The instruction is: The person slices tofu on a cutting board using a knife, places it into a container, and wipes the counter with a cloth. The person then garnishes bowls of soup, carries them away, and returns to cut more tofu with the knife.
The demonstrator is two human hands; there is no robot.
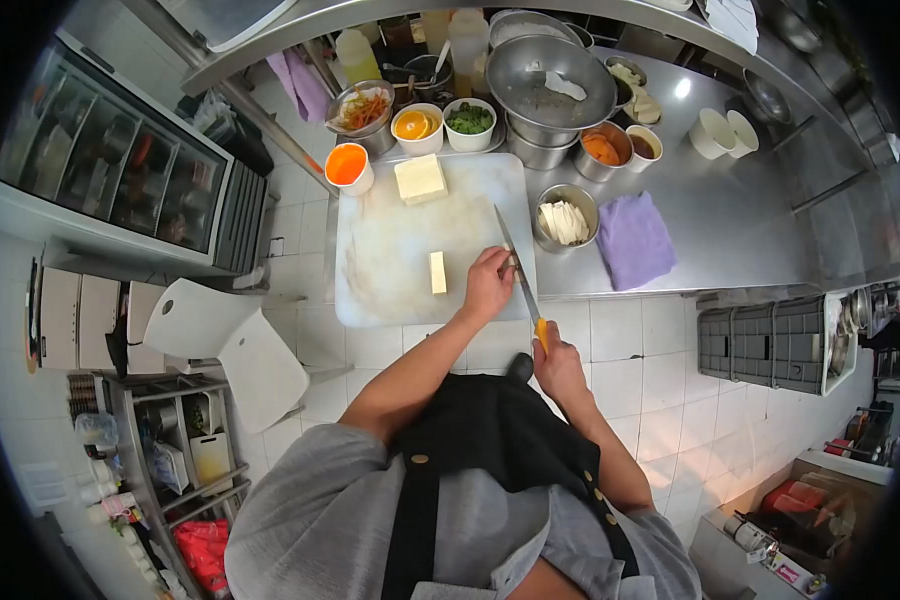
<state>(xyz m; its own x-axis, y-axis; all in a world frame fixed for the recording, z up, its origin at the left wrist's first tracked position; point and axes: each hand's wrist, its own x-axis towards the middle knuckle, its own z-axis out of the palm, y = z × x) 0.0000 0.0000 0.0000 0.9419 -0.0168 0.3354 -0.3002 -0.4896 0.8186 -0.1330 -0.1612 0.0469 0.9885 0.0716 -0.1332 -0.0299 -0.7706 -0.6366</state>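
Observation:
My right hand [560, 370] is closed round the yellow handle of a long knife [505, 228], whose blade points away over the right edge of the white cutting board [370, 250]. Against the blade, my left hand [490, 285] has its fingers curled together; anything inside them is hidden. A pale yellow stick [438, 272] lies on the board to the left of that hand. Farther back on the board sits a larger pale yellow block [420, 179]. Just right of the board, a metal bowl [567, 218] contains pale strips.
A folded purple cloth [637, 240] lies on the steel counter [720, 210]. Along the back stand a cup of orange liquid [349, 168], a bowl of chopped greens [469, 122] and a large steel bowl [530, 100]. A white chair [240, 350] stands at left.

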